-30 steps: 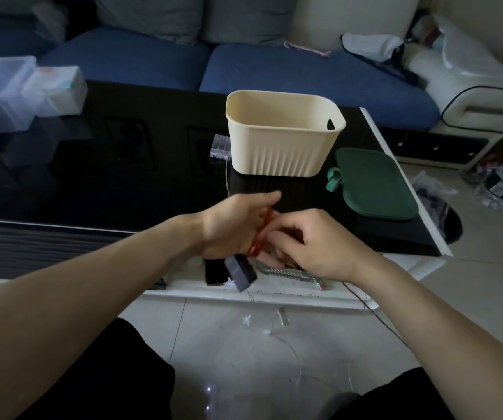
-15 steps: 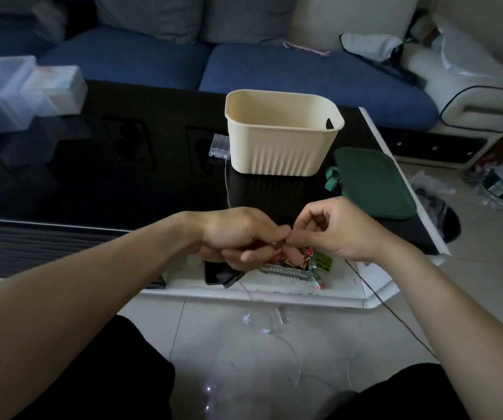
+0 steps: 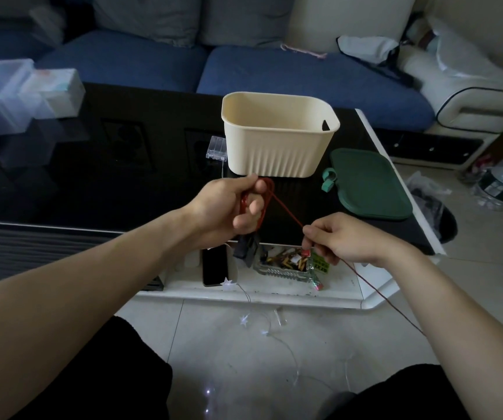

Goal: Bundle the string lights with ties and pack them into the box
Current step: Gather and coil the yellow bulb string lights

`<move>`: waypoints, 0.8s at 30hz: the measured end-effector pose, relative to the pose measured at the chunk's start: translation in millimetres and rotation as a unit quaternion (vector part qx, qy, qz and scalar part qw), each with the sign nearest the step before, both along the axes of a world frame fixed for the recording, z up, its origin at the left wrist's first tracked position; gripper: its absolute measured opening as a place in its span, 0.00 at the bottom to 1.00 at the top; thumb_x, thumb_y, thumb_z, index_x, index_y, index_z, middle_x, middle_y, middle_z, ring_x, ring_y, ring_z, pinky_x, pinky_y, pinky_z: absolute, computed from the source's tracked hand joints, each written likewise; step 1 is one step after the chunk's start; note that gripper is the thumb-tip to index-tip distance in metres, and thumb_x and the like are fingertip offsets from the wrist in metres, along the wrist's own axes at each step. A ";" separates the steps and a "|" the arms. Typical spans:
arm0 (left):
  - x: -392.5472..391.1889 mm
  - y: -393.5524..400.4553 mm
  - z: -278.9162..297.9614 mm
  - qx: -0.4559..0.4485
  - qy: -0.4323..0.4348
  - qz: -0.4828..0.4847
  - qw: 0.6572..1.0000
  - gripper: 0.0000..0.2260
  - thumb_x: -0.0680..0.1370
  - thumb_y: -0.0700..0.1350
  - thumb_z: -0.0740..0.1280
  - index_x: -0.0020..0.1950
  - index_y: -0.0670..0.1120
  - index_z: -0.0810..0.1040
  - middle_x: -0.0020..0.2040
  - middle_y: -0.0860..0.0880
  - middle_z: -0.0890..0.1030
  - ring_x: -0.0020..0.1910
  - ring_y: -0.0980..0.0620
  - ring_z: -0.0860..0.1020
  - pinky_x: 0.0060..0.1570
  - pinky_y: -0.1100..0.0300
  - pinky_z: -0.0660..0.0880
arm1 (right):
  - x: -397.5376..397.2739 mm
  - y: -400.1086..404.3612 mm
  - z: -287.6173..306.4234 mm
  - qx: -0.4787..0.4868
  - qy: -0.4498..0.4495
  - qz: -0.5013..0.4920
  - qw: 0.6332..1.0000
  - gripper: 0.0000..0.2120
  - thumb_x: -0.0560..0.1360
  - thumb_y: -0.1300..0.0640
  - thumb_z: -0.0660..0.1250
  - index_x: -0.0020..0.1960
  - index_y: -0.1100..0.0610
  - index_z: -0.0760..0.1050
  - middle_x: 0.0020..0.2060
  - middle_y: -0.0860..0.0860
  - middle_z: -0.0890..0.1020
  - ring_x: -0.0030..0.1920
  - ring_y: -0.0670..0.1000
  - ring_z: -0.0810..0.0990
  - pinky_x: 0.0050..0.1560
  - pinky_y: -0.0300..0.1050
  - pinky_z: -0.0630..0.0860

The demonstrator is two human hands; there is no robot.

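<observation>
Open-topped cream box [image 3: 279, 147] just beyond hands, green lid [image 3: 371, 184] beside it.

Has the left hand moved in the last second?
Yes. The left hand, gripping the red wire coil, has risen away from the table's near edge toward the cream bin; its fingertips now reach the bin's base.

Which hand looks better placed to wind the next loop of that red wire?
Probably the right hand: it pinches the free red wire, while the left hand grips the coil.

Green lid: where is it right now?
Head view: the green lid lies flat on the black table, right of the cream box, off it.
</observation>
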State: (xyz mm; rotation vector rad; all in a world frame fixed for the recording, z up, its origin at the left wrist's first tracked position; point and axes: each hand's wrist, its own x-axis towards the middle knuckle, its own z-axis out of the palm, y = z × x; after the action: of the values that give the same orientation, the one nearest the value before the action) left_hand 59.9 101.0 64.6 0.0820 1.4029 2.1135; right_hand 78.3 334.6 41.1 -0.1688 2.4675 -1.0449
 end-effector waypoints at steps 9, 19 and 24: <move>1.9 0.3 10.1 0.075 -0.005 0.028 0.997 0.19 0.85 0.48 0.49 0.63 0.35 0.70 0.45 0.39 0.84 0.42 0.44 0.85 0.41 0.56 0.82 | 9.4 -32.5 3.2 0.064 0.068 0.082 0.992 0.16 0.84 0.50 0.60 0.42 0.51 0.81 0.29 0.45 0.79 0.27 0.40 0.74 0.34 0.36 0.69; 7.2 2.8 2.7 -0.016 0.002 -0.025 1.000 0.16 0.84 0.52 0.54 0.60 0.39 0.67 0.59 0.33 0.80 0.59 0.38 0.81 0.61 0.44 0.75 | 32.2 -70.9 5.4 0.051 0.088 0.147 0.984 0.11 0.83 0.55 0.62 0.60 0.50 0.81 0.41 0.42 0.81 0.36 0.32 0.77 0.36 0.27 0.69; 13.1 4.4 -2.4 -0.129 0.021 -0.115 0.985 0.18 0.83 0.56 0.53 0.62 0.42 0.64 0.46 0.41 0.82 0.40 0.42 0.74 0.39 0.54 0.69 | 33.2 -69.4 14.8 0.007 0.124 0.128 0.984 0.08 0.81 0.56 0.66 0.55 0.52 0.84 0.51 0.42 0.82 0.46 0.34 0.79 0.47 0.29 0.73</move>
State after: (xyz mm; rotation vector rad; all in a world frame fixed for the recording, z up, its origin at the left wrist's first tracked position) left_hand 73.0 105.4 62.2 0.1781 1.5972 1.7393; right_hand 111.5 265.2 55.9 -0.6278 2.5802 -0.9441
